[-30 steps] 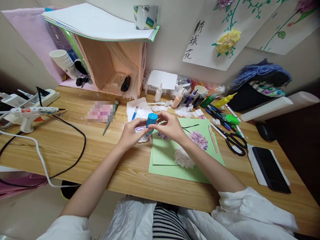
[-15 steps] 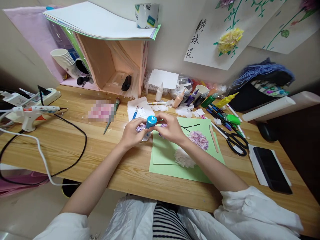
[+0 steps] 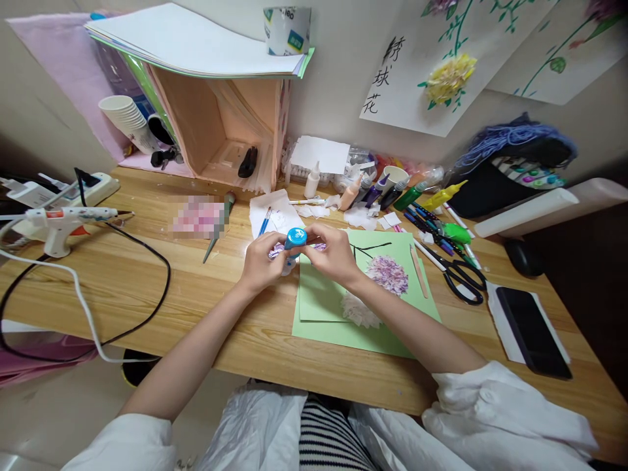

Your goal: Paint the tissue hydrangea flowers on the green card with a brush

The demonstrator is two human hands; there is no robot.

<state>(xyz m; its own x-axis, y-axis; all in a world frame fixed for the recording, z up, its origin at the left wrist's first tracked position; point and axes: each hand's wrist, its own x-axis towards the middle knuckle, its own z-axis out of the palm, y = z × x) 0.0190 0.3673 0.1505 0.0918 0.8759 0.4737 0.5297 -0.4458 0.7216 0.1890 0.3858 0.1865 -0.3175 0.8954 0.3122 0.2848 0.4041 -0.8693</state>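
Observation:
A small blue bottle (image 3: 296, 239) is held upright between my two hands, above the left edge of the green paper (image 3: 321, 307). My left hand (image 3: 262, 261) pinches it from the left, and my right hand (image 3: 333, 252) grips it from the right. Purple and white pieces show partly behind and below my fingers; their shape is mostly hidden. On the green paper lie a purple-and-white paper flower (image 3: 387, 275) and a white one (image 3: 362, 309), partly covered by my right forearm. Dark drawn stems show beside my right hand.
Black-handled scissors (image 3: 464, 281) and a phone (image 3: 532, 330) lie to the right. Paint bottles (image 3: 375, 191) and pens (image 3: 436, 229) line the back. At the left are a glue gun (image 3: 59, 226), its cables and a brush (image 3: 218, 229). A pink box (image 3: 220, 124) stands behind.
The blue bottle and both hands have shifted very slightly. Both hands keep their hold on the bottle, and the objects on the table stay in place.

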